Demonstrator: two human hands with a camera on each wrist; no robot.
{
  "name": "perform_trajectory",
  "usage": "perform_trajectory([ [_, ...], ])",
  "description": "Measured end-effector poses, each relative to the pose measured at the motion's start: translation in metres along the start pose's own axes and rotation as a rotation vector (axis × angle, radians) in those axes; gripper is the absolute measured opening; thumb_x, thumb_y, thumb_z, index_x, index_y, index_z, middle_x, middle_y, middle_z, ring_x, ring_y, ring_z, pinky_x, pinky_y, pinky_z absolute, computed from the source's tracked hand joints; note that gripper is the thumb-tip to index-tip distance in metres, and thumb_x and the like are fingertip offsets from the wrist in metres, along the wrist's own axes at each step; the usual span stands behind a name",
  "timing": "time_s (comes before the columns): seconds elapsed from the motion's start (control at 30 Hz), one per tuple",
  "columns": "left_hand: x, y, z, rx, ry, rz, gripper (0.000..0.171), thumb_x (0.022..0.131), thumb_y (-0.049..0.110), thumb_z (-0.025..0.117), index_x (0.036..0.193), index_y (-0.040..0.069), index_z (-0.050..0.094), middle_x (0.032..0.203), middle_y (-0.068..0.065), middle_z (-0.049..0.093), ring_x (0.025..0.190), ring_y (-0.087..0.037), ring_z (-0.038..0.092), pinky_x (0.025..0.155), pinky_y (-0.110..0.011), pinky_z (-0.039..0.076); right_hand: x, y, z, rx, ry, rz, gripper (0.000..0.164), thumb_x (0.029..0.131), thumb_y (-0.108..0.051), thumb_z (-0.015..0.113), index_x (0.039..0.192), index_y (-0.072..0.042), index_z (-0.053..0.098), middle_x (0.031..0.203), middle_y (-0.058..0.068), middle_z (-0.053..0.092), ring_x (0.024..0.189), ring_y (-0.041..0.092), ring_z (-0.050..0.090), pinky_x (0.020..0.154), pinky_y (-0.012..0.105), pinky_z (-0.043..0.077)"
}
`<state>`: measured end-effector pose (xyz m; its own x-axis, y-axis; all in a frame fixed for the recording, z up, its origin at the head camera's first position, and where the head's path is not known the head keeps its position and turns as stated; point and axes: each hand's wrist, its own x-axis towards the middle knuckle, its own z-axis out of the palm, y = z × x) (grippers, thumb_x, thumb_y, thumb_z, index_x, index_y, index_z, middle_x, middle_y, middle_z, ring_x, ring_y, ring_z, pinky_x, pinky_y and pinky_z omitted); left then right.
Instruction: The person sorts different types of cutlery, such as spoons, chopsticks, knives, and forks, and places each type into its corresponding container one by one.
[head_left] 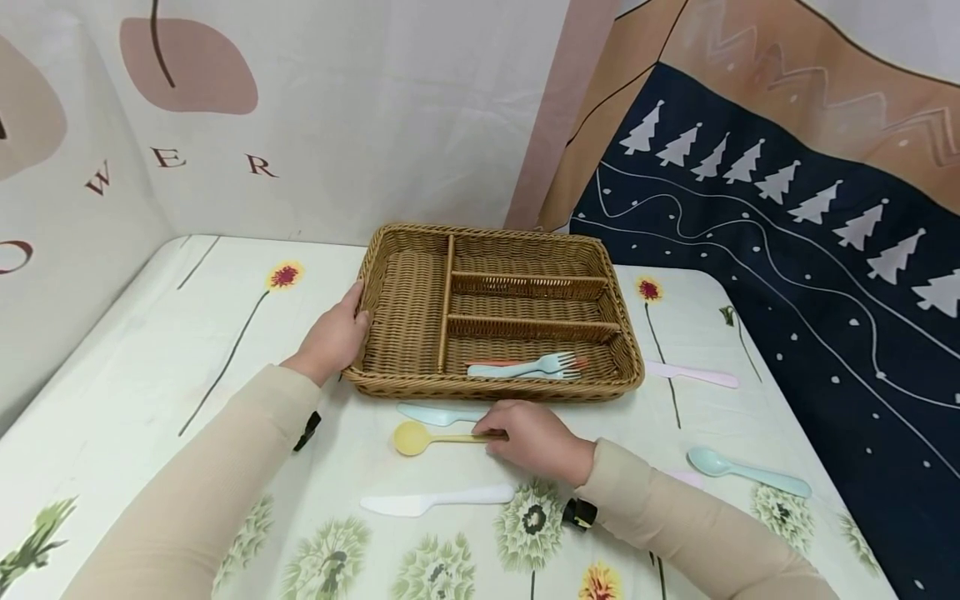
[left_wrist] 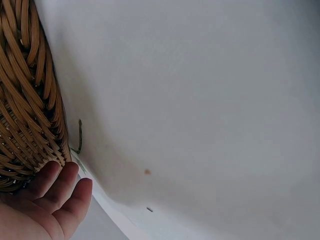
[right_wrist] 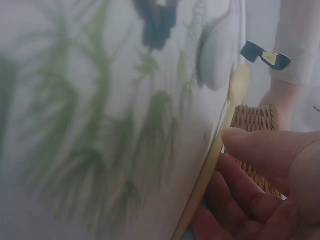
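A brown wicker cutlery basket (head_left: 397, 304) with divided compartments stands at the back of the table. My left hand (head_left: 333, 337) grips its left rim, the thumb over the edge; in the left wrist view, fingers (left_wrist: 70, 205) lie against the woven outer wall (left_wrist: 30, 90). Just in front of the basket, my right hand (head_left: 536, 437) pinches the handle of a yellow spoon (head_left: 411, 438). The spoon's bowl (right_wrist: 240, 85) points away from the thumb in the right wrist view. Light blue forks (head_left: 525, 367) lie over an orange utensil (head_left: 581, 363) in the basket's front compartment.
A light blue knife (head_left: 435, 414) lies between spoon and basket, partly behind my right hand. A white knife (head_left: 435, 500) is nearer the front. At right are a pink handle (head_left: 697, 375), a light blue spoon (head_left: 750, 472) and a pink utensil (head_left: 686, 478) partly under my sleeve.
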<state>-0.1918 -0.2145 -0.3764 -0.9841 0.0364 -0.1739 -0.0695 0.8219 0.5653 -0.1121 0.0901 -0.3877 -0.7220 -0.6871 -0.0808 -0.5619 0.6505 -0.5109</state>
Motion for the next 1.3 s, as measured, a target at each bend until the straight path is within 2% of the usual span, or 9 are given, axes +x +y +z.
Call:
perform_trajectory([
  [0.17, 0.001, 0.000, 0.000, -0.003, -0.001, 0.001, 0.059, 0.106, 0.022, 0.022, 0.155, 0.006, -0.007, 0.150, -0.032, 0.028, 0.132, -0.046, 0.037, 0.105, -0.058, 0.036, 0.000, -0.001, 0.001, -0.063, -0.005, -0.014, 0.022, 0.087, -0.009, 0.071, 0.109, -0.011, 0.073, 0.108, 0.001, 0.069, 0.103, 0.018, 0.064, 0.092, 0.034, 0.051],
  [0.47, 0.001, 0.000, 0.000, -0.003, -0.003, -0.002, 0.059, 0.106, 0.022, 0.022, 0.155, 0.006, -0.007, 0.151, -0.031, 0.026, 0.134, -0.046, 0.034, 0.107, -0.058, 0.033, 0.001, -0.006, 0.000, -0.114, -0.005, -0.039, 0.020, 0.087, -0.008, 0.070, 0.106, -0.012, 0.075, 0.103, 0.000, 0.070, 0.097, 0.016, 0.065, 0.086, 0.030, 0.053],
  [0.83, 0.000, 0.001, 0.000, -0.001, 0.004, -0.002, 0.059, 0.106, 0.021, 0.023, 0.155, 0.005, -0.006, 0.150, -0.032, 0.028, 0.133, -0.047, 0.036, 0.107, -0.058, 0.034, 0.007, -0.010, -0.001, -0.120, -0.040, -0.037, 0.023, 0.088, -0.002, 0.063, 0.104, -0.012, 0.077, 0.103, 0.000, 0.072, 0.099, 0.017, 0.065, 0.088, 0.031, 0.052],
  [1.13, 0.000, 0.001, -0.001, 0.000, 0.001, -0.004, 0.059, 0.106, 0.020, 0.023, 0.154, 0.005, -0.006, 0.150, -0.032, 0.027, 0.134, -0.047, 0.035, 0.107, -0.057, 0.033, 0.009, -0.012, -0.002, -0.132, -0.043, -0.053, 0.021, 0.084, 0.002, 0.062, 0.087, -0.015, 0.074, 0.091, -0.004, 0.070, 0.084, 0.012, 0.061, 0.074, 0.026, 0.049],
  [1.3, 0.000, 0.001, -0.001, -0.001, -0.003, -0.002, 0.059, 0.106, 0.021, 0.023, 0.154, 0.005, -0.006, 0.151, -0.032, 0.027, 0.134, -0.046, 0.034, 0.108, -0.057, 0.032, 0.007, -0.013, -0.004, -0.122, -0.039, -0.042, 0.024, 0.082, 0.002, 0.062, 0.095, -0.014, 0.075, 0.097, -0.003, 0.071, 0.091, 0.014, 0.063, 0.081, 0.029, 0.052],
])
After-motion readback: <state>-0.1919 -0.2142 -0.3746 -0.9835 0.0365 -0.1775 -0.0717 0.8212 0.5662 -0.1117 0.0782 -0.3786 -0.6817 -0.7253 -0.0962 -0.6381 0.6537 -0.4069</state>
